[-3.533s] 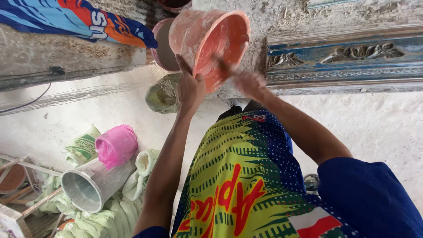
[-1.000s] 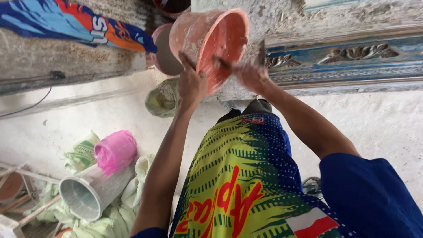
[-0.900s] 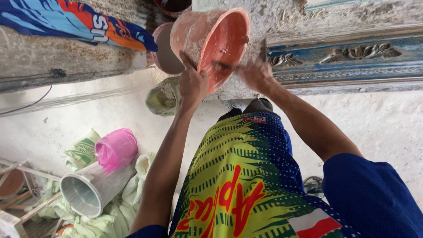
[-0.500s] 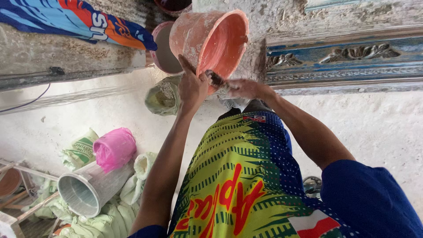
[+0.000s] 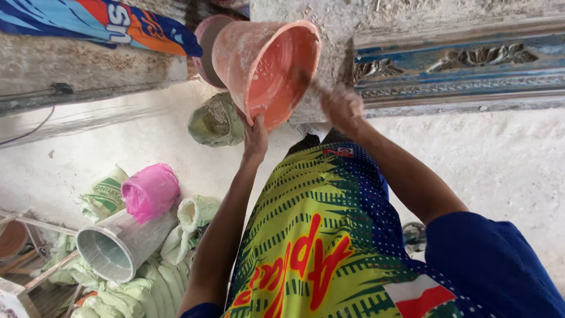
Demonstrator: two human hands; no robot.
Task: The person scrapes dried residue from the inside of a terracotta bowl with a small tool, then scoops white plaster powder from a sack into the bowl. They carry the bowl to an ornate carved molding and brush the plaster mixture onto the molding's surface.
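An orange plastic bucket (image 5: 265, 65), dusted with white powder, is tilted with its mouth toward me. My left hand (image 5: 255, 134) grips its lower rim. My right hand (image 5: 341, 108) is closed on the handle of a thin tool (image 5: 311, 82) whose tip reaches into the bucket's mouth; the tool is blurred. Both arms reach out over my yellow, green and blue patterned shirt (image 5: 321, 235).
A carved blue moulding (image 5: 471, 65) runs along the rough wall at right. On the white dusty floor lie a green sack (image 5: 216, 121), a pink bucket (image 5: 150, 191) set over a grey pipe-like container (image 5: 120, 244), and several pale green bags (image 5: 141, 282). A colourful cloth (image 5: 100, 23) hangs at upper left.
My right hand has moved around the bucket's mouth and now pushes the tool's tip inside. My left hand has slid down to the lower rim. The bucket stays tilted.
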